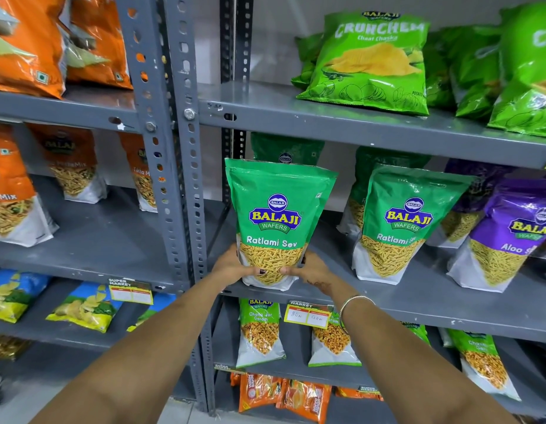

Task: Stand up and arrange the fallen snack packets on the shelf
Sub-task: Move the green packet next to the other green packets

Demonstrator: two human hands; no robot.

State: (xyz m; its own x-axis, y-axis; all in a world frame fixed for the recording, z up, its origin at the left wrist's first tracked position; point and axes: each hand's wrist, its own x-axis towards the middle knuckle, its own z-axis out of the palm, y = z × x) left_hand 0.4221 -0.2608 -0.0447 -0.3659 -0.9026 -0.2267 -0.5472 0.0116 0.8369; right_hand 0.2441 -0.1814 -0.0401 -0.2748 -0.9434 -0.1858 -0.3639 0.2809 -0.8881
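Note:
A green Balaji Ratlami Sev packet [276,221] stands upright at the front left of the middle grey shelf [418,304]. My left hand [235,266] grips its lower left corner and my right hand [311,267] grips its lower right corner, thumbs on the front. Another green packet [285,151] stands behind it, mostly hidden. A second Ratlami Sev packet [400,224] stands upright to the right, with more behind it. Purple Aloo Sev packets [507,237] stand at the far right.
Green Crunchem chip bags [372,59] lean on the shelf above. Chana Jor Garam packets [259,332] stand below, beside a yellow price tag [308,315]. A perforated grey upright [179,148] separates the left rack, which holds orange mix packets [11,191] and blue chip bags [85,307].

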